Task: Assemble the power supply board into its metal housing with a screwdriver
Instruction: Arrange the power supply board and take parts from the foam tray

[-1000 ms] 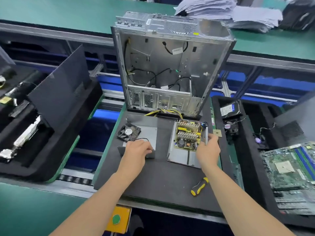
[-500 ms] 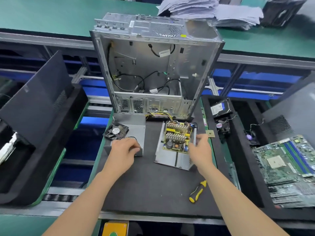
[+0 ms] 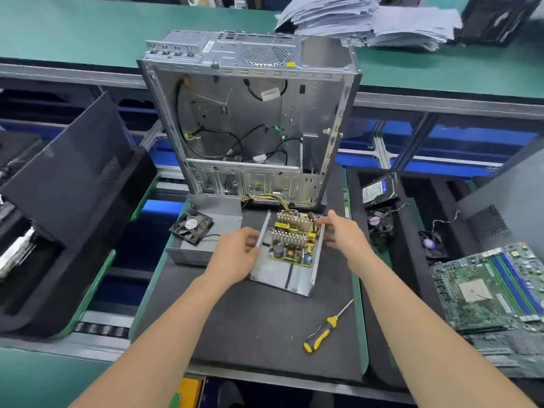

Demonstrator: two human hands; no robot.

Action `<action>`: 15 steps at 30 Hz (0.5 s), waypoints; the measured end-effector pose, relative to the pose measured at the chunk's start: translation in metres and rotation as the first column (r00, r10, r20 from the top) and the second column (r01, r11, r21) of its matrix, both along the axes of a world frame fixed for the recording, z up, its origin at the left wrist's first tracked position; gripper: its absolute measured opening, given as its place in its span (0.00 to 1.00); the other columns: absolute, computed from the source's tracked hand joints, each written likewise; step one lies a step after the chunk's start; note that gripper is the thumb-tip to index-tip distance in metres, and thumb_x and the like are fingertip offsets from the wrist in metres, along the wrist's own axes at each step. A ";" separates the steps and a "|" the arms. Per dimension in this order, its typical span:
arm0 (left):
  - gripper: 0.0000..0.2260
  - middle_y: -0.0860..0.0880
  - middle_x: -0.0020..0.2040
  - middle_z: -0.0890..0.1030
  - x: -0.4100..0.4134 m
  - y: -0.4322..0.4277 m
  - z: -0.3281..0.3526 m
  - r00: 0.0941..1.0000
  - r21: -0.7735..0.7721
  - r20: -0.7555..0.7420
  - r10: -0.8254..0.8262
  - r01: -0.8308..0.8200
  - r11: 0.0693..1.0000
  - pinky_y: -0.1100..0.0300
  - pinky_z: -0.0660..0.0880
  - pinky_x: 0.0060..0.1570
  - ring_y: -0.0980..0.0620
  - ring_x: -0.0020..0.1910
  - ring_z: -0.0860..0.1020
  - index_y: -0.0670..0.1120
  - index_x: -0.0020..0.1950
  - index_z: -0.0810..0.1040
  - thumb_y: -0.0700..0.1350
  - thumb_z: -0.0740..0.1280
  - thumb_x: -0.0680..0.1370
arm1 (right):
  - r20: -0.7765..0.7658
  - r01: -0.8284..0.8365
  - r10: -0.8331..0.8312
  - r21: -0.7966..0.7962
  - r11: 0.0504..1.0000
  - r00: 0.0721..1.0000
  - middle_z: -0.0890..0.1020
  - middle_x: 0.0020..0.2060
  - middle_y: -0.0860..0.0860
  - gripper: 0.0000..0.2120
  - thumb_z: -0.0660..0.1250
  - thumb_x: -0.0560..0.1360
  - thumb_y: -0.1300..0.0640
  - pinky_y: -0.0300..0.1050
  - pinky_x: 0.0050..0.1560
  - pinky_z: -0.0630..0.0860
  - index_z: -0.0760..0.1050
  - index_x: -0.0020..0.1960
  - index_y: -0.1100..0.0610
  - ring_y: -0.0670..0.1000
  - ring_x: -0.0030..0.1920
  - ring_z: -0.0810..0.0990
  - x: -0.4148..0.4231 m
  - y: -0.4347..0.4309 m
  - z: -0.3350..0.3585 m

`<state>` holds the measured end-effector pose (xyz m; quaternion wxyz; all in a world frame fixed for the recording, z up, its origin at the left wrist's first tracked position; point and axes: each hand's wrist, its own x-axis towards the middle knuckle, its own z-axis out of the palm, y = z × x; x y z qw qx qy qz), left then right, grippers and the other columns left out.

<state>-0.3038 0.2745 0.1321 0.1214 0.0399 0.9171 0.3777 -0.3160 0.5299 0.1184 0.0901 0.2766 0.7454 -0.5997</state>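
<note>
Bare sheet metal formed the open U-shaped housing [image 3: 282,278], which sat on the bench's black foam mat [image 3: 250,319] with the yellow-green power supply board [image 3: 294,240] already lying inside it. The left hand [image 3: 235,254] gripped its left wall and the right hand [image 3: 344,234] pinched its right wall. The yellow-and-black screwdriver [image 3: 322,331] lay untouched nearby, so fastening had apparently not begun. Counted: one board, one housing, one screwdriver, and one grey metal cover [image 3: 217,207] beside them.

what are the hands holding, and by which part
The metal housing: left hand grips its left side wall, right hand its right side wall.
</note>
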 end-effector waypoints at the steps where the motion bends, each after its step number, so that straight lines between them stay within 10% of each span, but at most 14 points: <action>1: 0.15 0.51 0.55 0.83 -0.001 0.002 0.000 1.000 -0.011 0.010 0.007 -0.007 1.000 0.64 0.73 0.52 0.53 0.49 0.81 0.47 0.67 0.79 0.40 0.68 0.80 | -0.009 0.001 -0.001 0.005 1.000 1.000 0.83 0.60 0.50 0.22 0.56 0.86 0.41 0.55 0.65 0.80 0.86 0.52 0.48 0.54 0.57 0.84 0.000 0.001 -0.001; 8: 0.20 0.57 0.42 0.83 -0.003 0.005 0.001 0.997 -0.071 0.067 -0.035 0.039 0.997 0.63 0.74 0.44 0.54 0.43 0.82 0.51 0.68 0.76 0.41 0.71 0.76 | 0.039 0.086 -0.081 -0.158 0.984 0.996 0.88 0.49 0.57 0.13 0.74 0.77 0.55 0.49 0.48 0.86 0.83 0.57 0.63 0.55 0.47 0.89 0.008 0.016 -0.009; 15: 0.39 0.48 0.44 0.87 0.005 0.006 -0.009 0.926 0.340 0.365 -0.095 -0.038 0.940 0.56 0.82 0.44 0.48 0.42 0.87 0.56 0.83 0.55 0.45 0.75 0.78 | 0.003 -0.147 0.147 -0.019 0.989 0.989 0.87 0.54 0.52 0.08 0.74 0.79 0.60 0.48 0.56 0.83 0.84 0.57 0.54 0.52 0.56 0.85 0.003 0.030 -0.002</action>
